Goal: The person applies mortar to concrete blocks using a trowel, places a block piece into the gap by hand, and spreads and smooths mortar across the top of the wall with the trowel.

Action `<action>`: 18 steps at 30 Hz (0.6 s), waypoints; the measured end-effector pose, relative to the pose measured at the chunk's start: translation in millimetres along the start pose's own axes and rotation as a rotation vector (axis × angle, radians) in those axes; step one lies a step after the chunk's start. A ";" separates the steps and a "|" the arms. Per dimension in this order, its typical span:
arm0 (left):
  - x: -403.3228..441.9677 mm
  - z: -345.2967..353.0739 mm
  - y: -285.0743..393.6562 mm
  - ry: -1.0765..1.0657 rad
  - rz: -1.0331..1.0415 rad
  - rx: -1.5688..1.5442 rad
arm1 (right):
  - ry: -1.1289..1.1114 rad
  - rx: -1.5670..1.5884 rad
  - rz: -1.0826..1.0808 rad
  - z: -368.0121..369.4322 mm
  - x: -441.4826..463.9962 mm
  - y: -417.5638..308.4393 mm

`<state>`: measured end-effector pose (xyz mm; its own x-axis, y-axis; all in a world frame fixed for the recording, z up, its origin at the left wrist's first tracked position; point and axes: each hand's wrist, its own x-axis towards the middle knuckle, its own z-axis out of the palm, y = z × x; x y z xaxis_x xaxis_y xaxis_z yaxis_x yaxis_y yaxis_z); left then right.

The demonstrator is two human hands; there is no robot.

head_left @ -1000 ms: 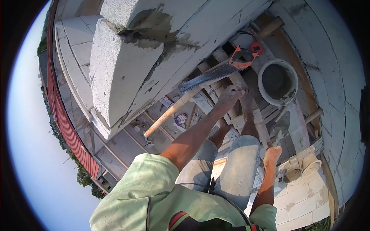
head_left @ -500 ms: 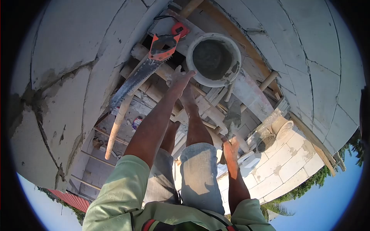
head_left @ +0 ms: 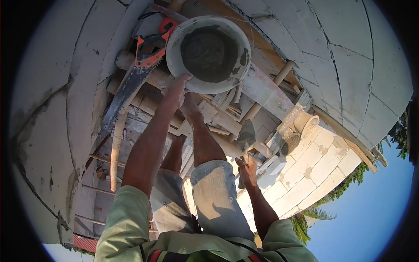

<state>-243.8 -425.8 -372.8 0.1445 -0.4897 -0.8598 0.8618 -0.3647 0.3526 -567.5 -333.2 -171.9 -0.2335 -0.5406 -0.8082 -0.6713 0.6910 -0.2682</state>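
Observation:
My left hand (head_left: 174,90) is closed on the near rim of a pale bucket (head_left: 176,52), its thumb over the edge and its other fingers mostly hidden below. Wet grey mortar (head_left: 209,54) lies inside the bucket, and smears of it cling to the inner wall. Lower and to the right, my right hand (head_left: 248,172) wraps round the handle of a trowel (head_left: 246,134), whose pointed grey blade faces away from me, apart from the bucket.
Left of the bucket lies a handsaw (head_left: 131,89) with an orange handle, near a red tape measure (head_left: 167,25). Wooden poles (head_left: 117,150) and planks form the platform, with gaps between. Block walls (head_left: 336,65) rise on both sides. Another pale bucket (head_left: 307,125) stands at right.
The bucket looks larger and nearer, lifted by my left hand, which now grips its rim. The view has shifted, and the trowel has stayed in my right hand.

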 end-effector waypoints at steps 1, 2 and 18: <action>-17.4 -1.9 8.1 -0.024 -0.035 -0.055 | -0.003 0.023 -0.037 -2.6 -1.9 5.2; -36.7 -0.5 18.3 -0.007 0.011 -0.059 | 0.003 0.016 -0.052 -5.0 -4.9 1.2; -201.0 -77.8 27.2 0.104 0.026 -0.013 | 0.007 0.189 -0.257 -12.5 20.5 -92.1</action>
<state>-211.6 -275.6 -219.1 0.2165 -0.4138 -0.8842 0.8632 -0.3419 0.3714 -519.2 -413.9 -157.2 -0.0784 -0.7120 -0.6978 -0.5662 0.6079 -0.5567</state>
